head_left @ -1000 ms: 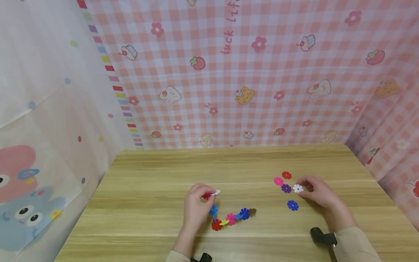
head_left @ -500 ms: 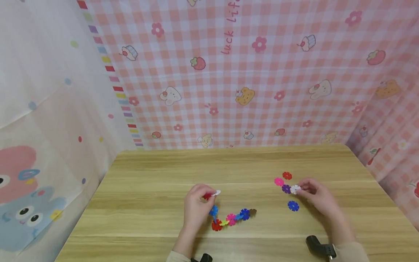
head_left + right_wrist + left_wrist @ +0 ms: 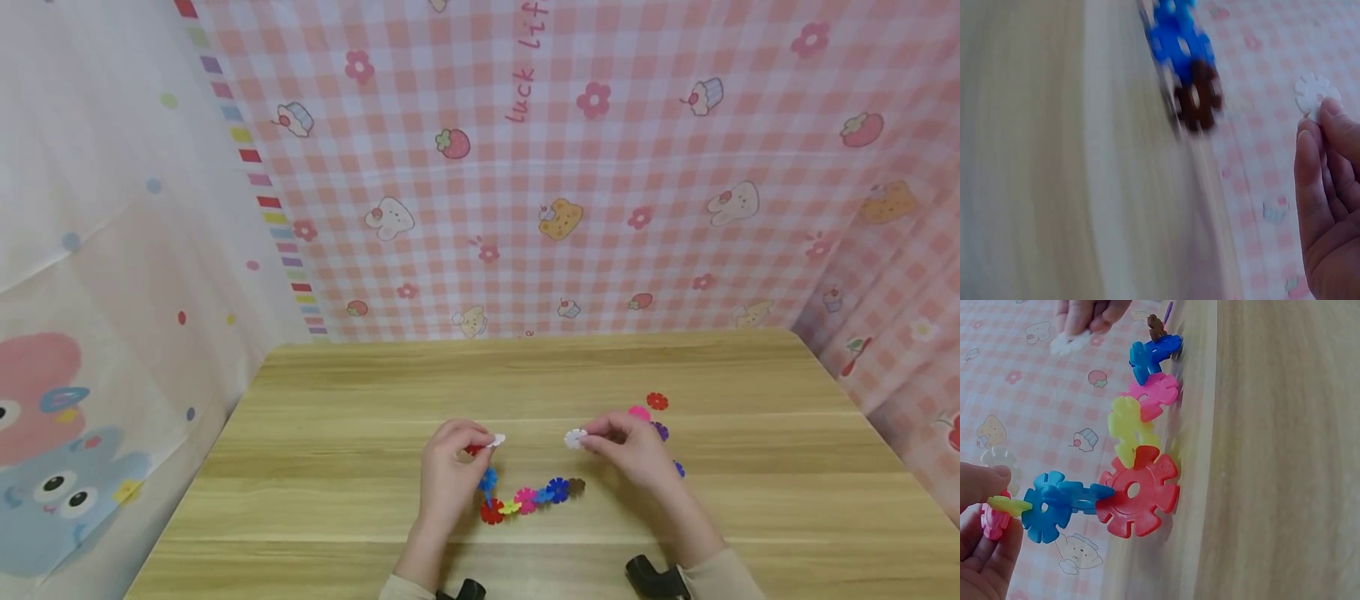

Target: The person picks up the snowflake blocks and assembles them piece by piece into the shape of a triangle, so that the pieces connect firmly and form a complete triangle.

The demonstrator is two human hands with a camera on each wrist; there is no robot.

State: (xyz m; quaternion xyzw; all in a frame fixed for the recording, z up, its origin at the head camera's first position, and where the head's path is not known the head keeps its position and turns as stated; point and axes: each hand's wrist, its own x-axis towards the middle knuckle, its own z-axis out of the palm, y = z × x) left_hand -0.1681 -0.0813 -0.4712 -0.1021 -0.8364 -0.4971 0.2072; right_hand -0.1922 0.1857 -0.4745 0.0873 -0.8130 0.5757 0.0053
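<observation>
My left hand (image 3: 450, 462) pinches the upper end of a chain of notched, flower-shaped interlocking discs. In the left wrist view a white disc (image 3: 1000, 467) and a pink disc (image 3: 994, 519) show at its fingers. From there the chain runs through blue discs (image 3: 1047, 506), a red disc (image 3: 1140, 494), a yellow disc (image 3: 1127, 428) and a pink disc (image 3: 1159, 394) to a dark blue and a brown disc (image 3: 1199, 103). Most of it lies on the table. Between thumb and fingers, my right hand (image 3: 633, 450) holds a loose white disc (image 3: 575, 438), apart from the chain.
Beyond my right hand lie loose discs on the wooden table (image 3: 375, 383): a red disc (image 3: 657, 402), a pink disc (image 3: 640, 413), a purple disc (image 3: 660, 431) and a blue disc (image 3: 679, 469), the last three partly hidden. A checked cloth (image 3: 487, 183) hangs behind the table.
My right hand has carried the white disc leftward from the loose discs, to above the chain's brown end. The left hand has stayed nearly still; the chain on the table has shifted slightly.
</observation>
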